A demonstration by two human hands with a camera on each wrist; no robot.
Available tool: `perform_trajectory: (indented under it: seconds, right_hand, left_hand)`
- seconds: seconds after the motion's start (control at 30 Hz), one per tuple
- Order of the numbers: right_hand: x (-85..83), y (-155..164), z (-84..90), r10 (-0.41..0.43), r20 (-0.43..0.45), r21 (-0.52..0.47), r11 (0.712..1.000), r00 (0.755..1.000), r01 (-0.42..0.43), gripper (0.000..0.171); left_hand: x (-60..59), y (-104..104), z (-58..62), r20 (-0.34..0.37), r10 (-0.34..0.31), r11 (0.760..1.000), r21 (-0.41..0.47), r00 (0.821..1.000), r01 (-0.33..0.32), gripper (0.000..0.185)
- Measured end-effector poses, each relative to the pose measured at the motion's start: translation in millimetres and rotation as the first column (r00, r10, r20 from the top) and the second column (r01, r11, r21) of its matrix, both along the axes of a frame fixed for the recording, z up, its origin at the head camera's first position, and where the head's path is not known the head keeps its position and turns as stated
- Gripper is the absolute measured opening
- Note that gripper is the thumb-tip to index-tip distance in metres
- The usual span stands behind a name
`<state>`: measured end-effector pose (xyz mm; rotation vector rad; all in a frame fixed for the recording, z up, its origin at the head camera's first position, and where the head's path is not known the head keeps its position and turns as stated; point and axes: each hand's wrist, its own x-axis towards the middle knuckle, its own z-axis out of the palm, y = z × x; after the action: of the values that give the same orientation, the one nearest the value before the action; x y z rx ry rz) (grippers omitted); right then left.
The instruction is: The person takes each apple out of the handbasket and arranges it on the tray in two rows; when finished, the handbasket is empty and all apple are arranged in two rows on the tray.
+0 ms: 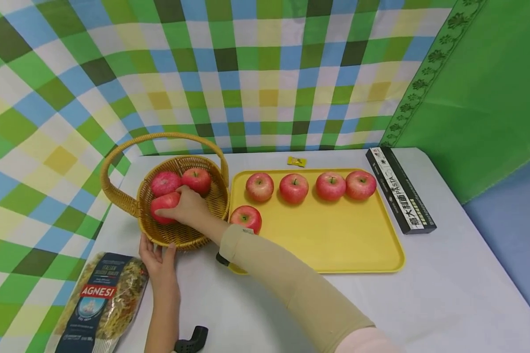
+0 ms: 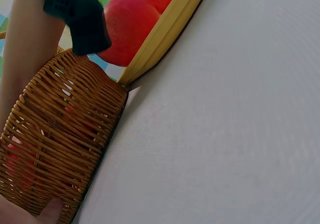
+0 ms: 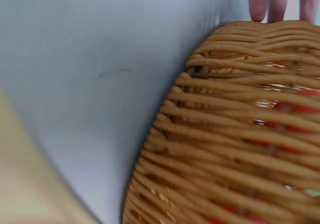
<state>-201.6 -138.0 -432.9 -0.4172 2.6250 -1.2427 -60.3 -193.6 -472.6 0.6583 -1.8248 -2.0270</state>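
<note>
A wicker basket [image 1: 187, 240] with a tall arched handle stands at the left of the table. Inside it lie a pinkish-red apple [image 1: 166, 183] and a red apple [image 1: 196, 180]. My right hand [image 1: 190, 208] reaches into the basket and grips another red apple [image 1: 164, 202], thumb on the near side, fingers over the top. On the basket's near outer wall rests my left hand [image 1: 156, 257], its fingers fairly straight; in the left wrist view its thumb [image 2: 51, 211] lies against the wicker. The right wrist view shows the left fingertips [image 3: 258, 9] at the basket's edge.
To the right, a yellow tray [image 1: 327, 245] bears several apples, its left edge close to the basket. A black pasta box [image 1: 402, 191] lies beyond it, and a small yellow packet [image 1: 297, 161] behind. A pasta bag [image 1: 99, 304] lies at the near left.
</note>
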Motion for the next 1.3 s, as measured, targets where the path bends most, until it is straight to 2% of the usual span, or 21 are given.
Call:
perform_trajectory:
  seconds: [0.17, 0.3, 0.5, 0.6, 0.8, 1.0, 1.17, 1.3]
  right_hand:
    - [8.0, 14, 13.8, 0.058, -0.072, -0.056, 0.997, 0.996, -0.062, 0.080]
    - [16.9, 39, 31.4, 0.103, -0.123, -0.127, 0.985, 0.987, -0.119, 0.079]
    - [27.1, 90, 49.8, 0.111, -0.190, -0.308, 0.937, 0.975, -0.167, 0.076]
    - [32.7, 119, 53.5, 0.115, -0.199, -0.327, 0.928, 0.973, -0.177, 0.079]
    - [42.6, 182, 44.2, 0.106, -0.241, -0.295, 0.939, 0.965, -0.176, 0.078]
    - [54.0, 248, 25.4, 0.025, -0.297, -0.291, 0.950, 0.955, -0.115, 0.077]
    - [57.8, 290, 2.8, 0.010, -0.252, -0.193, 0.979, 0.968, -0.060, 0.078]
    - [54.9, 306, -7.9, 0.037, -0.194, -0.115, 0.992, 0.980, -0.060, 0.079]
  left_hand:
    - [0.5, -2, -0.6, 0.025, 0.005, 1.000, -0.002, 1.000, -0.005, 0.076]
    - [0.1, -3, -0.6, 0.040, 0.008, 1.000, 0.003, 0.999, -0.008, 0.076]
    - [-2.4, 1, -1.3, 0.028, -0.010, 1.000, 0.013, 1.000, 0.010, 0.076]
    - [-2.8, 3, -2.4, 0.014, -0.018, 1.000, 0.012, 1.000, 0.018, 0.075]
    - [-2.5, 6, -3.6, 0.009, -0.027, 0.999, 0.020, 1.000, 0.027, 0.075]
    - [-1.7, 7, -1.2, 0.006, -0.021, 1.000, 0.016, 1.000, 0.021, 0.074]
    - [-1.9, 5, 1.1, -0.006, 0.000, 1.000, 0.016, 1.000, 0.000, 0.074]
    - [-2.3, 4, 1.1, -0.017, 0.014, 1.000, 0.020, 1.000, -0.014, 0.073]
